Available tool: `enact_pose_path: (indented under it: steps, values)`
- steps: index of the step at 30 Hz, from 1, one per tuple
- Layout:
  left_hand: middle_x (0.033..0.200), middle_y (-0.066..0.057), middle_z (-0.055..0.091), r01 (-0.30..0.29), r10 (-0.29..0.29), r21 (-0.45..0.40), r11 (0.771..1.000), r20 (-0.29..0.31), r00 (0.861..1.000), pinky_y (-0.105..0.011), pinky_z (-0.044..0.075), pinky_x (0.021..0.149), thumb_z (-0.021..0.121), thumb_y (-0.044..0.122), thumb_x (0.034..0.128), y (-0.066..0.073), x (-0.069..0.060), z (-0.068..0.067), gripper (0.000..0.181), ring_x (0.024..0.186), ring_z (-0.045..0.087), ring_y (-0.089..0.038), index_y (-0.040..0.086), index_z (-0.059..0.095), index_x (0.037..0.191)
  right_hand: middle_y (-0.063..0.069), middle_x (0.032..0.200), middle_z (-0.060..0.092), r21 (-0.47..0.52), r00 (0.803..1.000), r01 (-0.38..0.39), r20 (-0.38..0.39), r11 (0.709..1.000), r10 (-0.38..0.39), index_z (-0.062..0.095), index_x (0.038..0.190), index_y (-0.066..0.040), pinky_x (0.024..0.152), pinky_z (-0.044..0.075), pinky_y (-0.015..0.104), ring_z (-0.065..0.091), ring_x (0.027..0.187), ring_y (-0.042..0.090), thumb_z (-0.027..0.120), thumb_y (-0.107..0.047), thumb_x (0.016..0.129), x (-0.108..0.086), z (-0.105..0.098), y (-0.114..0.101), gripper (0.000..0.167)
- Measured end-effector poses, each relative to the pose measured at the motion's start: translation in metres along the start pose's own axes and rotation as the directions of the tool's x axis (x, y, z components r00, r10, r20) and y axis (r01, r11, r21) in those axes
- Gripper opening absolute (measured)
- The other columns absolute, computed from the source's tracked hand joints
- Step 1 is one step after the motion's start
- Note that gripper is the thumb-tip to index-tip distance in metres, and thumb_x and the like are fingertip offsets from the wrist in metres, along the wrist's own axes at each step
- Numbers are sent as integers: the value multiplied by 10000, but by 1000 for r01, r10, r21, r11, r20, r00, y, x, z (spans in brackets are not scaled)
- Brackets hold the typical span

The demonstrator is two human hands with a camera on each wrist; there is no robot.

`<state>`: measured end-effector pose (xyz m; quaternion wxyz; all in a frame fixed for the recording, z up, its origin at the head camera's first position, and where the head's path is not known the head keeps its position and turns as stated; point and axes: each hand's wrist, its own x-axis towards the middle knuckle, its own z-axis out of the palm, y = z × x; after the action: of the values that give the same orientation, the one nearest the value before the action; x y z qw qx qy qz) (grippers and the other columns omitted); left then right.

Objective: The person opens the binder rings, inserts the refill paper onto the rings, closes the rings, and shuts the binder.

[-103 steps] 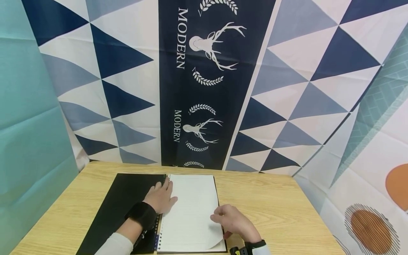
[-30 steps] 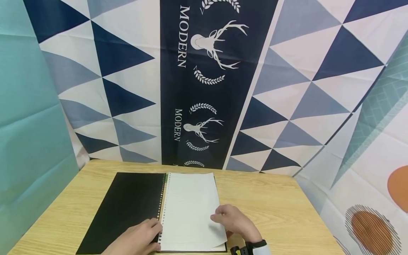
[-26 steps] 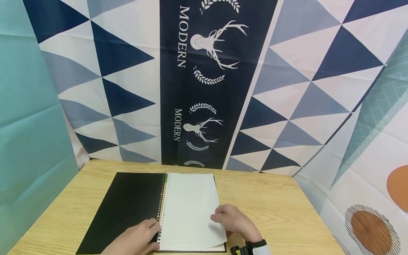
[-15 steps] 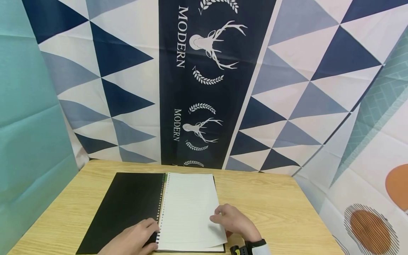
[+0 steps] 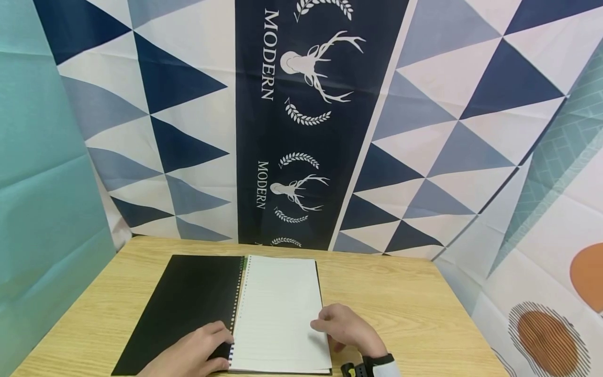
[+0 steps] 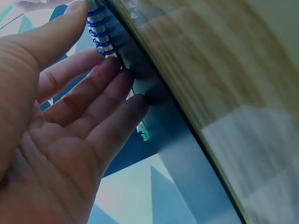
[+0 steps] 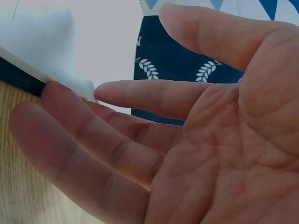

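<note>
A spiral notebook [image 5: 280, 314] lies open on the table, its black cover [image 5: 188, 298] folded out to the left and a white lined page uppermost on the right. My left hand [image 5: 190, 353] rests over the cover, fingertips and thumb near the lower part of the coil binding [image 6: 100, 32]. In the left wrist view its fingers are loosely bent, and the fingertips touch the cover beside the coil. My right hand [image 5: 346, 327] is at the page's right edge. Its fingertips [image 7: 51, 100] touch the edge of the pages from the side, with the thumb held apart.
The light wooden table [image 5: 400, 309] extends on both sides of the notebook. A patterned cloth [image 5: 301, 131] with triangles and deer heads hangs behind it. A teal cloth [image 5: 52, 183] hangs at the left.
My left hand has come down from the top of the binding to its lower part. The page's lower right corner, raised and jutting out before, now lies flat. My right hand has hardly moved.
</note>
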<state>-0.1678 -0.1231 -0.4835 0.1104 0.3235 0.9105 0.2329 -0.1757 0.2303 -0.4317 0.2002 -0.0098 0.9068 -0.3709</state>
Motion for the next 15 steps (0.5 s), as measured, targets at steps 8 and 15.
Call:
enact_pose_path:
  steps: [8, 15]
  values:
    - [1054, 75, 662, 95, -95, 10, 995, 21, 995, -319, 568, 767, 791, 406, 868, 13, 7, -19, 349, 834, 559, -59, 220, 709, 1152, 66, 736, 605, 2, 1000, -6, 5, 1000, 6, 719, 871, -63, 565, 542, 344, 603, 614, 192, 700, -271, 942, 2, 2, -1, 221]
    - [1449, -170, 578, 131, -81, 238, 962, -212, 974, -521, 520, 1018, 659, 350, 988, 9, 66, -38, 510, 1281, 597, -319, 29, 603, 1381, 76, 731, 607, 0, 1000, -3, -13, 1000, 3, 708, 837, -46, 565, 558, 356, 615, 585, 191, 702, -264, 943, 1, 1, 0, 242]
